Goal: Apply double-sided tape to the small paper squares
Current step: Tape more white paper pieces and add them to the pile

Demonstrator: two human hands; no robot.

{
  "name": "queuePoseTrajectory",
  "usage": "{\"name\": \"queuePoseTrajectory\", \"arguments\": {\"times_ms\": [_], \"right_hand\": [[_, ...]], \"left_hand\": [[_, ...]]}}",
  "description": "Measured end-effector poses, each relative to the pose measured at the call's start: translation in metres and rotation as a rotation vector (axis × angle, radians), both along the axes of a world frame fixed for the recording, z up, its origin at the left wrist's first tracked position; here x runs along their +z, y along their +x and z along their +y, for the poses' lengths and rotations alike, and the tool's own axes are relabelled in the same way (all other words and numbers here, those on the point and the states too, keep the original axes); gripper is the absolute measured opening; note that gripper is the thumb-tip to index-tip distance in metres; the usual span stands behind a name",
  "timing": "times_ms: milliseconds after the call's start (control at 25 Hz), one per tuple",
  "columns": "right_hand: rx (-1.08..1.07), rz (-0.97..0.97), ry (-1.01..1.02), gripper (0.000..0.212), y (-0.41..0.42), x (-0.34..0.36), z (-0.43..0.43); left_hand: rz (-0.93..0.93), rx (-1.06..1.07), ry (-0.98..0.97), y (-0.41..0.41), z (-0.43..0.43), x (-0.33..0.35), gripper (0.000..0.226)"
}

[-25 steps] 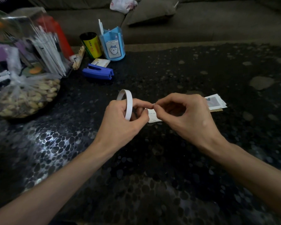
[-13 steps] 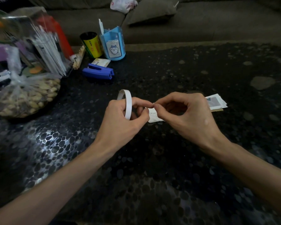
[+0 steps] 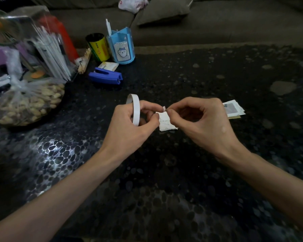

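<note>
Tape roll [image 3: 136, 109] stands upright, gripped by left hand [image 3: 128, 131].

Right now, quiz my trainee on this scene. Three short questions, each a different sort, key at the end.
1. True or false: the left hand grips the tape roll.
2. What does the right hand do to the tape end? A: pinches it; B: presses it with a flat palm; C: stays clear of it.
3. Fill in: the paper stack lies on the table to the right hand's ___.
Key: 1 true; 2 A; 3 right.
</note>
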State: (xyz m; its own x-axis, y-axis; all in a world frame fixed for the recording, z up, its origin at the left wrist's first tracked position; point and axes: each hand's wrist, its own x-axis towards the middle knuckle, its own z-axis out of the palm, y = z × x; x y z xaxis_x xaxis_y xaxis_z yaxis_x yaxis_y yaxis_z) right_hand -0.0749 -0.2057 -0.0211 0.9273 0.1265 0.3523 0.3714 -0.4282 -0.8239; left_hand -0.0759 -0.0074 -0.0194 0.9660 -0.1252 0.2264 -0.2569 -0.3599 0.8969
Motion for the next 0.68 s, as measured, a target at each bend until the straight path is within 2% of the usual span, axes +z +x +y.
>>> {"name": "queuePoseTrajectory", "arguments": {"times_ms": [320,680], "right_hand": [[0.017,-0.013,-0.032,0.007,-0.0027,-0.0001,-0.0004],[0.006,-0.086,-0.161,0.010,-0.0016,-0.0018,-0.0019]], "left_hand": [[0.018,-0.012,-0.005,-0.0012,-0.0008,0.0012,0.013],[0.015,-0.030,0.049,-0.0011,0.0002,-0.0010,0.016]]}}
